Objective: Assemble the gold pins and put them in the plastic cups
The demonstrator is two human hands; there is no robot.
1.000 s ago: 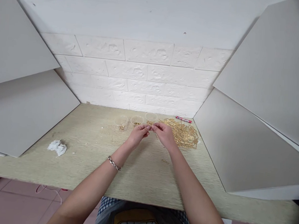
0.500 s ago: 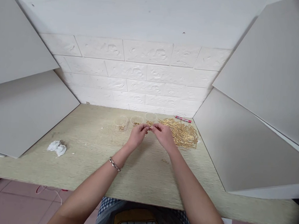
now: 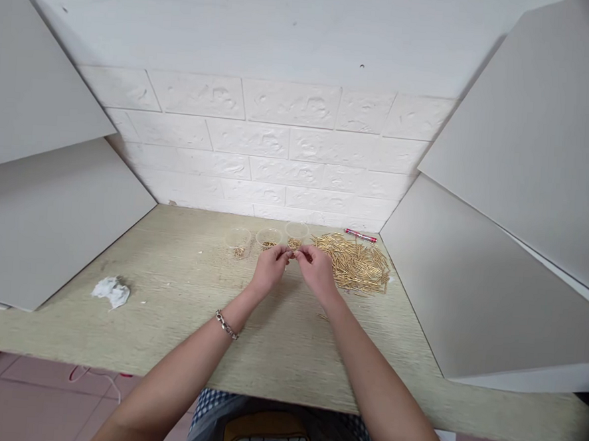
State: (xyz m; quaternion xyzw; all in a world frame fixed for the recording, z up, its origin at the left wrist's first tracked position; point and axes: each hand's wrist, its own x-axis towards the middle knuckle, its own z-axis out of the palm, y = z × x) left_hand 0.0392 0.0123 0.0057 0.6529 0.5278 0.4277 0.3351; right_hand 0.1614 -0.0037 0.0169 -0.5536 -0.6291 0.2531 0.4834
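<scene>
My left hand (image 3: 270,269) and my right hand (image 3: 318,273) meet fingertip to fingertip above the table, both closed in a pinch. Whatever they pinch is too small and too covered by the fingers to name. A large heap of thin gold-coloured metal pins (image 3: 359,266) lies right beside my right hand. Just beyond the hands stand three clear round plastic cups: a left cup (image 3: 238,232), a middle cup (image 3: 269,231) and a right cup (image 3: 297,228). Small gold pieces show in each of them. A few loose pins (image 3: 323,317) lie near my right forearm.
A red marker pen (image 3: 360,235) lies behind the heap. Crumpled white tissue (image 3: 111,292) sits on the table (image 3: 183,320) at the left. Grey panels (image 3: 64,226) lean in on both sides, and a white brick-patterned wall (image 3: 289,140) closes the back.
My right hand has shifted slightly left and turned, bringing its fingertips closer to my left hand's. The left hand stays nearly in place.
</scene>
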